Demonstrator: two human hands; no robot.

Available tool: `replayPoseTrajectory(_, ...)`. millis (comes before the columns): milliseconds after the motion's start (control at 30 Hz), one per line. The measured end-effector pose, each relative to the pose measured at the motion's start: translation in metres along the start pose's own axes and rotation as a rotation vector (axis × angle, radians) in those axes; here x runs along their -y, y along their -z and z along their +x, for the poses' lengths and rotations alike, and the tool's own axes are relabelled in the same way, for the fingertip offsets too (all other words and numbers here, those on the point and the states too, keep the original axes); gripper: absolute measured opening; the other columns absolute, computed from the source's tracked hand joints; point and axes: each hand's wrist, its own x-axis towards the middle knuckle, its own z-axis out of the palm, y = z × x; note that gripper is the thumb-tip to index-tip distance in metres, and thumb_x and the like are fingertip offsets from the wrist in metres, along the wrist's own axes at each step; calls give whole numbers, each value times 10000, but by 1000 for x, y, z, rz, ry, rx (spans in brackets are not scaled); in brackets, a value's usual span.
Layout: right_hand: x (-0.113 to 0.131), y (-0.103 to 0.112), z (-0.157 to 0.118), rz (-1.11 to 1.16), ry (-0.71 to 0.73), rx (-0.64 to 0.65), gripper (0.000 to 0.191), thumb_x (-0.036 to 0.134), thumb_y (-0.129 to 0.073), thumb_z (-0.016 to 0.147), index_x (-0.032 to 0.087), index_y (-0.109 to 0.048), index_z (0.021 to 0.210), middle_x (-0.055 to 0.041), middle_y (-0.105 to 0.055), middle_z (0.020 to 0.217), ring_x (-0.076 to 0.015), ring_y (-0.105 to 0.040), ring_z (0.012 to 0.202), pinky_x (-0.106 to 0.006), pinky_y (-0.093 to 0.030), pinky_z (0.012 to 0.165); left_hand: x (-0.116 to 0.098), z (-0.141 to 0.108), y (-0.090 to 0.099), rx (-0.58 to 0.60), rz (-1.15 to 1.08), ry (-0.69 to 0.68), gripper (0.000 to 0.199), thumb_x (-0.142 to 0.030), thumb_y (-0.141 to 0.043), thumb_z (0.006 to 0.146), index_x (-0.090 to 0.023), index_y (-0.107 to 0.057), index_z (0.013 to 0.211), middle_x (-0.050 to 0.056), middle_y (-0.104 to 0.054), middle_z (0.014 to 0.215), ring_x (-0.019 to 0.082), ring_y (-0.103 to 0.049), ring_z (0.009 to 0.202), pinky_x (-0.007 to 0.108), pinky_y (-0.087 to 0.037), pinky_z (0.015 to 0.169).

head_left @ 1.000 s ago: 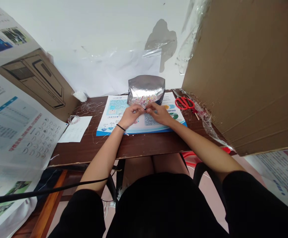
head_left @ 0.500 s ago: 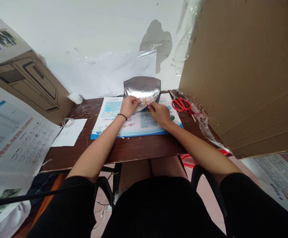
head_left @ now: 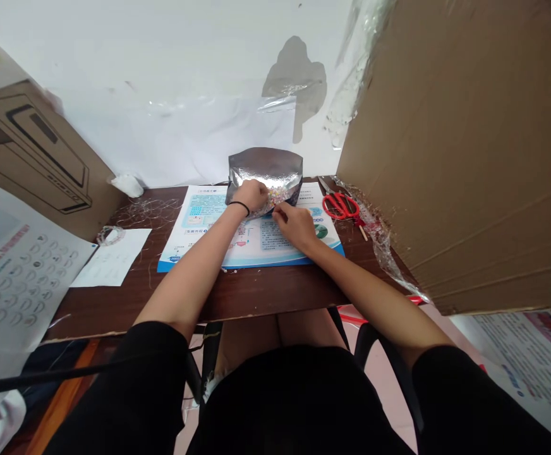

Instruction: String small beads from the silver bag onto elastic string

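Note:
A silver pouch (head_left: 266,165) stands open on a printed sheet (head_left: 256,256), with small multicoloured beads (head_left: 280,194) at its mouth. My left hand (head_left: 253,194), with a black band at the wrist, reaches into the pouch's front part over the beads. Its fingers are bent together, and what they pinch is too small to make out. Just right of it, my right hand (head_left: 293,224) is at the pouch's lower front edge. Thumb and forefinger are pressed together there; anything between them cannot be made out.
Red-handled scissors (head_left: 340,205) and clear plastic wrap (head_left: 387,243) lie to the right. A beaded loop (head_left: 110,236) and white paper (head_left: 114,259) are at left. Cardboard panels (head_left: 460,145) flank the brown table (head_left: 275,296).
My left hand has moved further into the pouch over the beads. My right hand has drawn slightly down, away from the beads. The view has shifted a little.

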Motion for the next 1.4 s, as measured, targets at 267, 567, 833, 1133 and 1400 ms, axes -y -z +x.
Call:
replayPoseTrajectory(267,-3,-2,1,19,1,11,187,279,-478,885,221,-653,915,-32,-679,758,-199,-594,686,-305,-381,651,-7,-1,-7,71,358,-122,170,-9,-642,586,-174,-638,545,31,-501,560,178,-491,628,299,-432,704)
replayPoseTrajectory(567,-4,-4,1,32,14,26,183,270,-481,879,214,-654,904,-35,-678,758,-192,-585,686,-295,-374,643,-11,-14,-20,196,578,-181,148,-40,-576,685,-154,-670,669,46,-562,651,173,-515,668,298,-416,751)
replayPoseTrajectory(833,-4,-3,1,54,4,44,175,262,-486,875,213,-653,898,-33,-669,741,-195,-583,676,-296,-377,648,-12,-21,-6,66,354,-161,189,-55,-650,672,-170,-574,543,28,-535,597,162,-490,621,289,-426,683)
replayPoseTrajectory(1133,0,-3,-4,187,53,-62,164,294,-482,890,208,-622,893,-38,-680,798,-172,-598,699,-299,-425,675,-17,-73,25,305,-656,389,119,-56,-638,798,-98,-633,687,102,-670,772,132,-660,755,246,-548,713)
replayPoseTrajectory(1400,6,-1,-9,253,72,-100,127,260,-494,867,198,-603,846,-24,-669,757,-146,-590,687,-280,-426,677,7,-96,11,279,-771,380,132,-78,-661,784,-108,-551,718,41,-662,710,87,-636,649,218,-540,659)
